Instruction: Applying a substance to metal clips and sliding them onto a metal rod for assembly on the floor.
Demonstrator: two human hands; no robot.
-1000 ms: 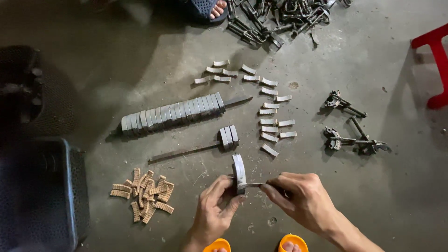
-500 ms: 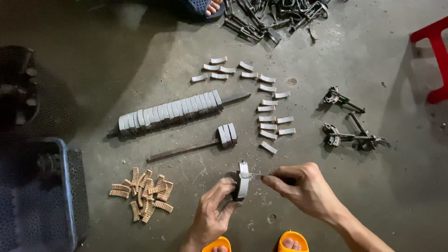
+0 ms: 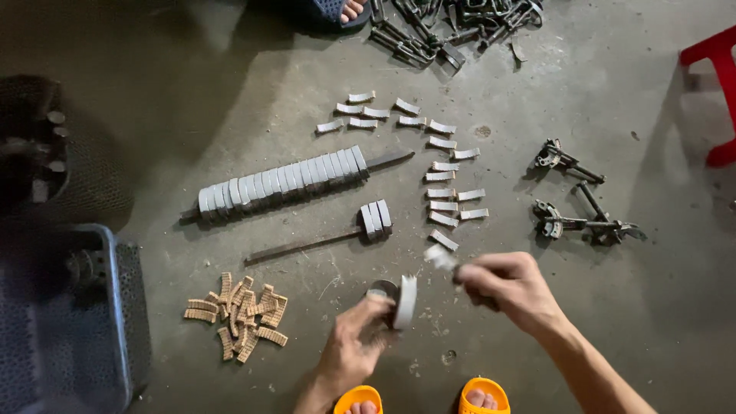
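Observation:
My left hand (image 3: 354, 345) grips a curved grey metal shoe (image 3: 402, 301) held upright just above the concrete floor. My right hand (image 3: 510, 287) is closed around a thin tool whose blurred pale tip (image 3: 441, 258) points left, a little above and to the right of the shoe. Beyond my hands lies a flat metal bar carrying three grey shoes (image 3: 376, 218). Farther back a longer bar is packed with a row of several grey shoes (image 3: 284, 180).
Several loose grey shoes (image 3: 445, 180) are scattered at centre-right. A pile of tan lining pieces (image 3: 241, 316) lies at left. Dark metal clamps (image 3: 583, 211) sit right, scrap metal (image 3: 452, 27) at top, a red stool (image 3: 717, 100) at the right edge, a dark crate (image 3: 61, 322) left. Orange sandals (image 3: 418, 399) below.
My right hand has pulled the tool out of the shoe and swung it up and right. The left hand has tilted the shoe and shifted slightly lower.

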